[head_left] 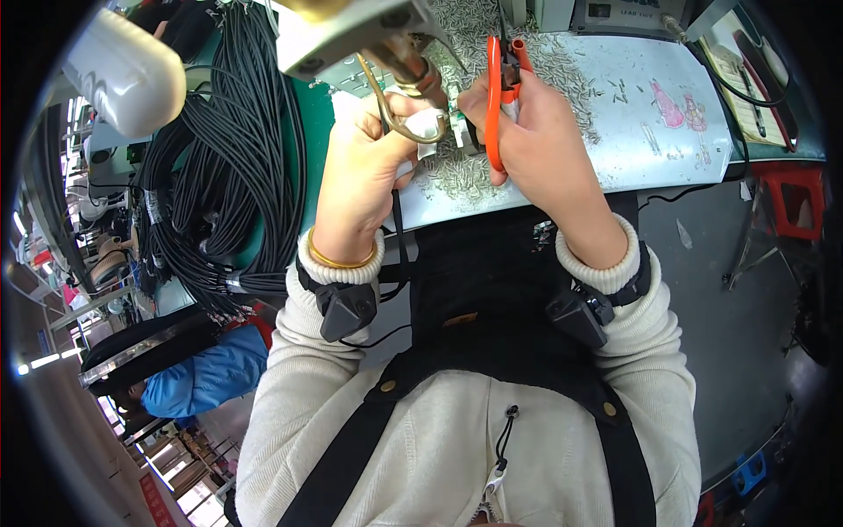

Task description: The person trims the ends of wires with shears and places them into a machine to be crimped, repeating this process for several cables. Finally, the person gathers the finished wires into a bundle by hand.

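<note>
Here, your right hand [536, 132] grasping orange-handled cutters [497, 88], your left hand [369, 162] clenched on a black cable [399, 220], above the table [650, 132].

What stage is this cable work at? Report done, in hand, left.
Done: many small cut-off bits litter the white mat, which suggests earlier trimming. In hand: the left hand holds a black cable end, the right hand holds orange-handled cutters at it. Left: a large bundle of black cables hangs to the left; how many are finished cannot be told.
</note>
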`<state>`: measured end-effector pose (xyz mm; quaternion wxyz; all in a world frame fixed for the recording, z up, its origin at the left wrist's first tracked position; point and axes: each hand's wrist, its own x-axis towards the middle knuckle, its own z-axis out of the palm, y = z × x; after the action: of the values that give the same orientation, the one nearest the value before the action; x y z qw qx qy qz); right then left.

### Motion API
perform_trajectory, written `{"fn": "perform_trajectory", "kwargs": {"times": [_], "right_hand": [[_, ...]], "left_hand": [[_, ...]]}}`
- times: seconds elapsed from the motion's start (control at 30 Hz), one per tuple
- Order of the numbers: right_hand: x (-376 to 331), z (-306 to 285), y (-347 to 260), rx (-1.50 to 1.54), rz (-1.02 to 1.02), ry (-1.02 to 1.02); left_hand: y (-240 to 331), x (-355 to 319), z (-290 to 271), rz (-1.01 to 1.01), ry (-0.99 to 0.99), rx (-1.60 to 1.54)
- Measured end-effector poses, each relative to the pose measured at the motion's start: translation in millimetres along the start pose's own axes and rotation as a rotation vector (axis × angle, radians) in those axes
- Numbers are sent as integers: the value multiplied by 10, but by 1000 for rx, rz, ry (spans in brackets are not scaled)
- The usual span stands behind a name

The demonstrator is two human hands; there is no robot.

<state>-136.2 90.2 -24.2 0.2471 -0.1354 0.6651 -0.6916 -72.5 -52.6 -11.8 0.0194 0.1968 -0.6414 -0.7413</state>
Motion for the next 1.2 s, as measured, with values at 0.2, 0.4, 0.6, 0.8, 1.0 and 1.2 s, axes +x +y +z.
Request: {"fn": "perform_trajectory", "kwargs": {"times": [0.2, 0.4, 0.6, 0.8, 1.0, 1.2], "right_hand": [[-2, 3, 21, 11, -18, -3], [-18, 12, 22, -23, -29, 14], [-52, 5, 52, 13, -75, -2], [-319, -32, -5, 142, -13, -23], [-629, 121, 8, -286, -525, 174], [-691, 84, 49, -39, -306, 45]], "left_hand": [[-9, -41, 63, 45, 96, 24], [18, -31, 39, 42, 10, 38], [16, -67, 12, 25, -5, 6], [-12, -399, 32, 45, -4, -101], [-135, -699, 96, 361, 26, 522], [-155, -754, 122, 193, -97, 188]]}}
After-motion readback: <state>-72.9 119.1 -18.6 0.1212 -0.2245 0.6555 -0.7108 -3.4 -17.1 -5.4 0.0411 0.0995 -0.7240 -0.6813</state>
